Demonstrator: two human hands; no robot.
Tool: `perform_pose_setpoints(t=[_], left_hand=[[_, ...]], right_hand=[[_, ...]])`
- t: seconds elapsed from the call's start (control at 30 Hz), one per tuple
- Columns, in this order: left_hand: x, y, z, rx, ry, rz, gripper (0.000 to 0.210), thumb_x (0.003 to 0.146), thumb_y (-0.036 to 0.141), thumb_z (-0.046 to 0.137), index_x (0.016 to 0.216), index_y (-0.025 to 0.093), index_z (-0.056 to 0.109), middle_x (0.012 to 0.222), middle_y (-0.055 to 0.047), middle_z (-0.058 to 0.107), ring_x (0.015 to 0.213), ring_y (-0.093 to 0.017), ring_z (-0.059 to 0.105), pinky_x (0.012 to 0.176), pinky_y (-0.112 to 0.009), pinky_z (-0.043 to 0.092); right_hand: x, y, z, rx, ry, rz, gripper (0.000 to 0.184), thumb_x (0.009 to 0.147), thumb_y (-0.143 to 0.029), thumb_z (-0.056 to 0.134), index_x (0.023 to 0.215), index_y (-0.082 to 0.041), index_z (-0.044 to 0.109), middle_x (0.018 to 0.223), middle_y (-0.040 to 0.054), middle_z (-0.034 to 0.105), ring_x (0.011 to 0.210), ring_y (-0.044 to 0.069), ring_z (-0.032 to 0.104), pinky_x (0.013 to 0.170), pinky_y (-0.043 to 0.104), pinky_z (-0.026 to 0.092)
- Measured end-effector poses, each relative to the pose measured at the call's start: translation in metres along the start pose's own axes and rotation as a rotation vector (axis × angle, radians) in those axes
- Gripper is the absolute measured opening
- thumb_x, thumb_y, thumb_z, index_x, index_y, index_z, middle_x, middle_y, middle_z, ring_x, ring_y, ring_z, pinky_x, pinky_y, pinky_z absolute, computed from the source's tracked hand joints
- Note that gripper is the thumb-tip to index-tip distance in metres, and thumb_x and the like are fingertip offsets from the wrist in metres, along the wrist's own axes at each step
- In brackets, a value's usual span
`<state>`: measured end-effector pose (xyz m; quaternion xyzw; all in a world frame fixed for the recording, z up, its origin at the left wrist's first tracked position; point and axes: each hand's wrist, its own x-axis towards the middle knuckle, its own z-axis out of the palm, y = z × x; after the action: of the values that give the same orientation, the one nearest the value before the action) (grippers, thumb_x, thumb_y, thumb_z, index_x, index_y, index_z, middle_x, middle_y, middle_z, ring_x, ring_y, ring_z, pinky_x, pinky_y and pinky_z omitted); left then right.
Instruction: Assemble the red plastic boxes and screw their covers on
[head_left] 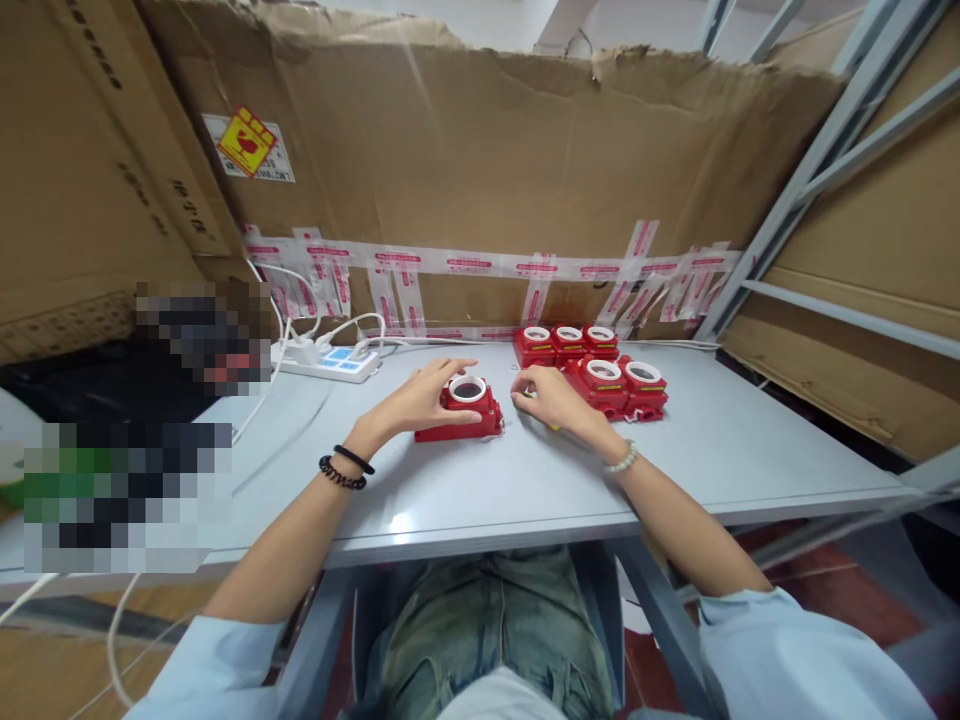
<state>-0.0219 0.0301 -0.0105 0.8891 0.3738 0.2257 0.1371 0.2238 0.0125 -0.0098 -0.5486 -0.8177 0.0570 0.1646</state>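
A red box-shaped device (457,430) with a white ring around a dark round window lies on the grey table. My left hand (416,397) is around it, thumb at the near side of the ring and fingers at the far side. Just to the right, my right hand (555,395) is low over the table with thumb and fingers pinched together. Whatever is between those fingertips is too small to make out. A bit of something yellow (553,427) shows beneath the right hand. Beyond that hand sit two more red devices (626,400) with white rings, close together.
Three further red devices (568,348) stand in a row at the back. A white power strip (330,362) with plugs and cables lies at the back left. A taped cardboard sheet (487,160) walls the far side, and a metal frame (799,185) rises at the right.
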Motion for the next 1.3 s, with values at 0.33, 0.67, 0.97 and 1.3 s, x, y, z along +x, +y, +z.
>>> perform_pose_setpoints(t=[0.33, 0.67, 0.97, 1.3], left_hand=[[0.005, -0.006, 0.010, -0.016, -0.042, 0.017, 0.084, 0.071, 0.062, 0.069, 0.139, 0.019, 0.046, 0.138, -0.015, 0.054, 0.124, -0.033, 0.053, 0.105, -0.046, 0.042], [0.005, -0.001, 0.009, -0.096, -0.065, -0.011, 0.080, 0.068, 0.058, 0.074, 0.135, 0.022, 0.048, 0.131, -0.011, 0.061, 0.114, -0.030, 0.060, 0.099, -0.041, 0.047], [0.004, -0.002, 0.009, -0.063, -0.087, -0.037, 0.085, 0.066, 0.060, 0.074, 0.136, 0.021, 0.044, 0.131, -0.011, 0.061, 0.115, -0.031, 0.060, 0.098, -0.041, 0.047], [0.004, -0.003, 0.007, -0.059, -0.124, -0.074, 0.079, 0.066, 0.058, 0.074, 0.131, 0.023, 0.046, 0.121, -0.008, 0.066, 0.106, -0.029, 0.063, 0.091, -0.039, 0.049]], right_hand=[[-0.002, 0.000, 0.003, 0.033, 0.031, -0.004, 0.024, 0.083, -0.023, 0.062, 0.104, -0.012, 0.068, 0.093, 0.0094, 0.072, 0.087, 0.019, 0.064, 0.078, 0.027, 0.045], [-0.002, 0.010, 0.011, -0.031, -0.038, 0.112, 0.027, 0.078, -0.032, 0.069, 0.097, -0.013, 0.067, 0.095, 0.0131, 0.070, 0.087, 0.023, 0.064, 0.072, 0.028, 0.044], [-0.003, 0.021, -0.038, 0.262, 0.582, 0.181, 0.024, 0.078, -0.037, 0.062, 0.090, -0.016, 0.061, 0.080, 0.0024, 0.066, 0.071, 0.014, 0.058, 0.067, 0.025, 0.043], [0.006, 0.023, -0.019, 0.684, 0.545, 0.323, 0.015, 0.061, -0.028, 0.063, 0.060, -0.018, 0.052, 0.056, -0.0017, 0.057, 0.046, 0.014, 0.059, 0.037, 0.023, 0.047]])
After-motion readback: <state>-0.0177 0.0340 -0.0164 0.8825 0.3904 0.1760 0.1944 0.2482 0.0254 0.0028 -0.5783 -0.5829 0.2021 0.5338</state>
